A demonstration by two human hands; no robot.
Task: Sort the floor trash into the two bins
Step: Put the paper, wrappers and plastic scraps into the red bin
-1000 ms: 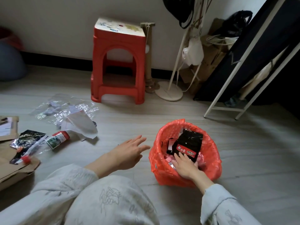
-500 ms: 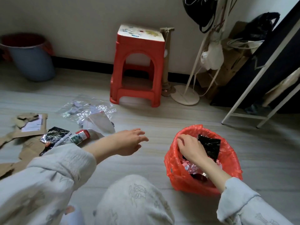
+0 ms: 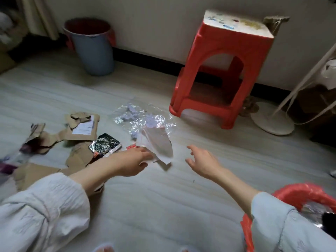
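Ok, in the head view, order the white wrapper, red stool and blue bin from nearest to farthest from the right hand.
From the right hand:
1. White wrapper, just to its left, at the left hand.
2. Red stool, beyond, by the wall.
3. Blue bin, far left, at the wall.

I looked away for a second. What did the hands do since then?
The right hand left the red-lined bin and now reaches out open over the floor. The left hand moved onto the white plastic wrapper and grips it. The cardboard scraps stayed put.
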